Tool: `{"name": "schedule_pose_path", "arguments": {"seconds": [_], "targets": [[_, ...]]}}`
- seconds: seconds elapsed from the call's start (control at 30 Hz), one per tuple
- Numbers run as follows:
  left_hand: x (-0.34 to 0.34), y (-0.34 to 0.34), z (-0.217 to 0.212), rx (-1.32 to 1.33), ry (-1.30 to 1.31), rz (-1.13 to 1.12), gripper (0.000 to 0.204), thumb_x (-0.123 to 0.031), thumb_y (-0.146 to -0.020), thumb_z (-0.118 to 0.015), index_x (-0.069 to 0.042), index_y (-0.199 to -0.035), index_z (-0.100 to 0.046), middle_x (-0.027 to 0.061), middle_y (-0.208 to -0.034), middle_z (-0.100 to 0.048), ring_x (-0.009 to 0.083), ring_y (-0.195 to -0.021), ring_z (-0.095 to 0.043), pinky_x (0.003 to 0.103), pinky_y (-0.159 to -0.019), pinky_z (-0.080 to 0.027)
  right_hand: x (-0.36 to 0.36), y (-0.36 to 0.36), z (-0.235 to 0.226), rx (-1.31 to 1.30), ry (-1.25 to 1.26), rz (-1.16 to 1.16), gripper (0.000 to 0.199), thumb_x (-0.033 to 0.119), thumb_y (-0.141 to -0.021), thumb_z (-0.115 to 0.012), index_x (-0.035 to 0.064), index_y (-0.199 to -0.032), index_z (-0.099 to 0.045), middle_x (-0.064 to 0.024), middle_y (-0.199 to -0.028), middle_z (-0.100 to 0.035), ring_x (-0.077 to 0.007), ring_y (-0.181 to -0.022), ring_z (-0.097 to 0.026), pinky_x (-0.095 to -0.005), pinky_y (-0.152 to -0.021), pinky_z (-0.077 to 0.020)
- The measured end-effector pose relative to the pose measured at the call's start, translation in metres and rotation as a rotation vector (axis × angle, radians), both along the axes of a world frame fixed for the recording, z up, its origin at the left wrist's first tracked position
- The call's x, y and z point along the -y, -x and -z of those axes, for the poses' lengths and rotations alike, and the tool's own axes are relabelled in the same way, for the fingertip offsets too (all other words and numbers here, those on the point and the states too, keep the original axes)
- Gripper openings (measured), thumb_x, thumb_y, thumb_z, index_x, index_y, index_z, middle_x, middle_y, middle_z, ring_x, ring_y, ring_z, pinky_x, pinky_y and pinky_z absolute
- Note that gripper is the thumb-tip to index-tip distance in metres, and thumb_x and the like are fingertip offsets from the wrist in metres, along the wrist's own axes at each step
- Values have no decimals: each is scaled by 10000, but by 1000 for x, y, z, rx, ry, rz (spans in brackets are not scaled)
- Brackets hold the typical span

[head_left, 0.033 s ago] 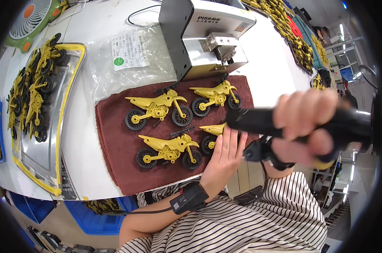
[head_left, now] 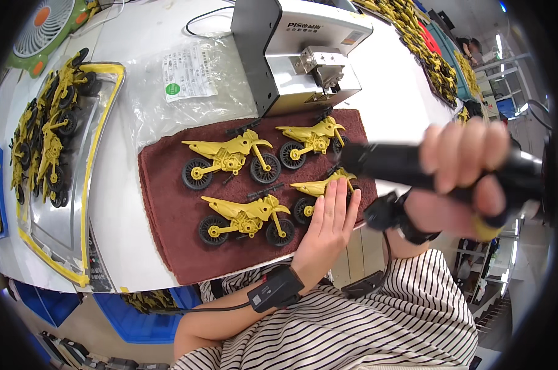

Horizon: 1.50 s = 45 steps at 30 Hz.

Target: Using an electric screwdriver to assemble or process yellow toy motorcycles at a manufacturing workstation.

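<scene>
Left hand (head_left: 333, 223) laid nearly flat, fingers straight and slightly apart, rests over the near side of a yellow toy motorcycle (head_left: 308, 189), which lies on its side at the near right of a brown cloth (head_left: 181, 229). Blurred, the right hand (head_left: 464, 153) is wrapped around a black tool (head_left: 386, 165) whose tip points at the motorcycle's front end; whether they touch cannot be told. Good handling here probably means light, even pressure from the left fingers so the toy cannot slide on the soft pile, with those fingertips clear of the tip and the tool lined up squarely rather than slanted. The left forearm comes in from the lower left, wrist almost straight, a black box (head_left: 276, 288) strapped on it; the right hand is raised toward the camera, fingers curled and thumb below. Around the held toy lie a near-left motorcycle (head_left: 245, 213), a far-left motorcycle (head_left: 226, 153) and a far-right motorcycle (head_left: 314, 135). Beyond the cloth, a metal machine (head_left: 269, 68) and a clear plastic bag (head_left: 229, 102) stand on the white worktop (head_left: 122, 217).
</scene>
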State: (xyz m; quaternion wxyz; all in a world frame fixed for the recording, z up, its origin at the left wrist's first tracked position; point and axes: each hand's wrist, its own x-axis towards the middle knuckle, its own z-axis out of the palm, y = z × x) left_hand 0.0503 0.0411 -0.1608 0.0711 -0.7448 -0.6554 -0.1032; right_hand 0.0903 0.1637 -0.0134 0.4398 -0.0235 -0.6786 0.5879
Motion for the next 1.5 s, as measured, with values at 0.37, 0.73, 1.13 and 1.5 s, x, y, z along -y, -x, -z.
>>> {"name": "schedule_pose_path", "arguments": {"seconds": [0.37,0.73,1.13,1.5], "targets": [[33,63,-48,817,-130,77,480,-104,-654,-647,-75,-1125,-558,135,-1153,-527,333,-1154,-456,519,-964,-315,-59,30,-11,-105,44,214,133,94,-709,-513,44,-803,-432,-34,-680,-403,-156,-623,-421,-323,-674,-355],[54,126,-31,609,-55,-176,406,-134,-638,-717,-61,-1022,-606,61,-1034,-572,260,-1037,-493,392,-873,-387,-4,16,-18,26,144,-4,201,59,-708,-567,97,-762,-377,-15,-679,-397,-134,-580,-433,-298,-625,-355],[51,126,-18,721,-171,-228,442,-117,-579,-739,-77,-1004,-622,38,-996,-579,233,-947,-502,352,-805,-381,48,31,23,88,37,-301,218,45,-712,-658,71,-831,-478,-27,-670,-555,-148,-554,-575,-270,-547,-483],[55,129,-16,759,-150,-199,462,-84,-576,-718,-72,-1026,-612,40,-1012,-572,236,-951,-500,349,-789,-387,53,41,33,136,7,-314,229,52,-697,-670,67,-843,-494,-29,-669,-563,-154,-541,-575,-286,-549,-489]]}}
